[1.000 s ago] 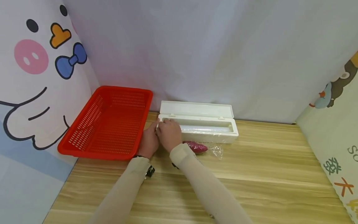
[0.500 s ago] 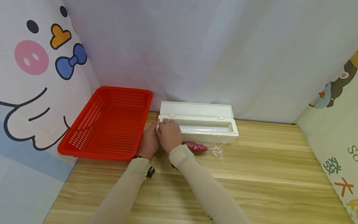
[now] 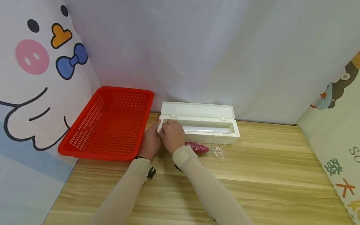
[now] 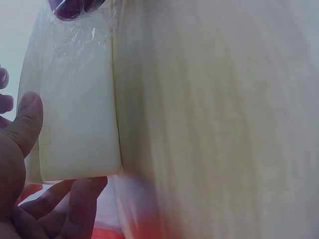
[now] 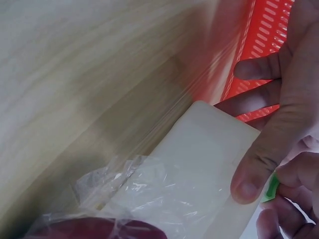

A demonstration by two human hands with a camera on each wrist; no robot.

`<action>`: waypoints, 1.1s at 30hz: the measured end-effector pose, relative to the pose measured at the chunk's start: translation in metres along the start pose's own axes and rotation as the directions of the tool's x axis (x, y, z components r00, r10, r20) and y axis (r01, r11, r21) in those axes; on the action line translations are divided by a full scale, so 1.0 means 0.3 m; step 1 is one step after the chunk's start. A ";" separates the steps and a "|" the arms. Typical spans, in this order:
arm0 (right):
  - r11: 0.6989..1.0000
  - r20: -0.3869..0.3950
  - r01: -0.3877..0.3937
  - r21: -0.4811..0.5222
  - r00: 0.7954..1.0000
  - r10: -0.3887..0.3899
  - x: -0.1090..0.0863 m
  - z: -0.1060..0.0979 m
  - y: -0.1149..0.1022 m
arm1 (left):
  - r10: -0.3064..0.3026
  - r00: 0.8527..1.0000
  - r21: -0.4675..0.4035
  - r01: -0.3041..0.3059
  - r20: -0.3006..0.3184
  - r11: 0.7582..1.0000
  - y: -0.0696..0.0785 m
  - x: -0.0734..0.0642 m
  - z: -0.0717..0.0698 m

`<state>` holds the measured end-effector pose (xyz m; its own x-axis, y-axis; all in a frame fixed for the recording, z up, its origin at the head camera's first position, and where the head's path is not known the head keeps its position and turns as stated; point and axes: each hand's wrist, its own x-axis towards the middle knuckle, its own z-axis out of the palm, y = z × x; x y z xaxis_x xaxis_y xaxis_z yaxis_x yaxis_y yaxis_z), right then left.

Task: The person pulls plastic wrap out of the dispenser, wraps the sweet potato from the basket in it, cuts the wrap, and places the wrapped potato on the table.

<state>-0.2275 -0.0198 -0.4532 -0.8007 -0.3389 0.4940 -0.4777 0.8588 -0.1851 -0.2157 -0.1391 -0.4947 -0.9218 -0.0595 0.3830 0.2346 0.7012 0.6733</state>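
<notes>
A long white cling film dispenser (image 3: pixel 209 137) stands against the back wall with its lid (image 3: pixel 197 109) raised. My left hand (image 3: pixel 150 142) grips its left end, thumb on the front face and fingers around the end, as the left wrist view shows. Over the same end, my right hand (image 3: pixel 172 134) pinches a small green tab (image 5: pixel 271 188) at the box's upper edge. Clear film (image 5: pixel 149 184) hangs down the front of the box. In front lies a purple-red sweet potato (image 3: pixel 198 148) in the film, its left part hidden by the right wrist.
A red plastic basket (image 3: pixel 105 156) stands close to the left of the dispenser, near my left hand. Printed cloth walls (image 3: pixel 197 56) enclose the wooden table (image 3: pixel 275 165) at the back and on both sides.
My right hand shifts slightly left, then slightly right along the dispenser's left end. The left hand, the box and the sweet potato stay in place.
</notes>
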 end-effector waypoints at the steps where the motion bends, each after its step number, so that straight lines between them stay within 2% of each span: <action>1: 1.000 -0.002 0.003 0.000 1.000 -0.003 0.000 0.000 0.001 | -0.013 1.000 -0.009 0.013 0.006 1.000 0.000 0.001 -0.002; 7: 1.000 -0.003 0.004 0.004 1.000 -0.004 -0.010 -0.006 0.014 | -0.085 0.995 -0.027 0.086 0.053 0.996 0.002 0.007 0.001; 13: 0.997 0.063 -0.059 0.054 0.996 0.055 -0.022 -0.013 0.036 | -0.161 0.983 -0.023 0.164 0.090 0.986 0.012 0.007 0.005; 18: 0.990 0.089 -0.095 0.108 0.992 0.085 -0.035 -0.018 0.050 | -0.187 0.976 -0.045 0.193 0.111 0.980 0.019 0.008 0.003; 23: 0.985 0.075 -0.087 0.149 0.994 0.076 -0.046 -0.019 0.064 | -0.195 0.973 -0.058 0.203 0.123 0.977 0.024 0.009 0.003; 33: 0.972 0.057 -0.070 0.225 0.997 0.058 -0.048 -0.018 0.080 | -0.130 0.989 -0.067 0.135 0.075 0.989 0.015 0.007 -0.002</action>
<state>-0.2255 0.0078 -0.4601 -0.8464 -0.3095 0.4333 -0.4899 0.7716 -0.4059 -0.2163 -0.1365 -0.4906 -0.9650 -0.0962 0.2438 0.1283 0.6379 0.7594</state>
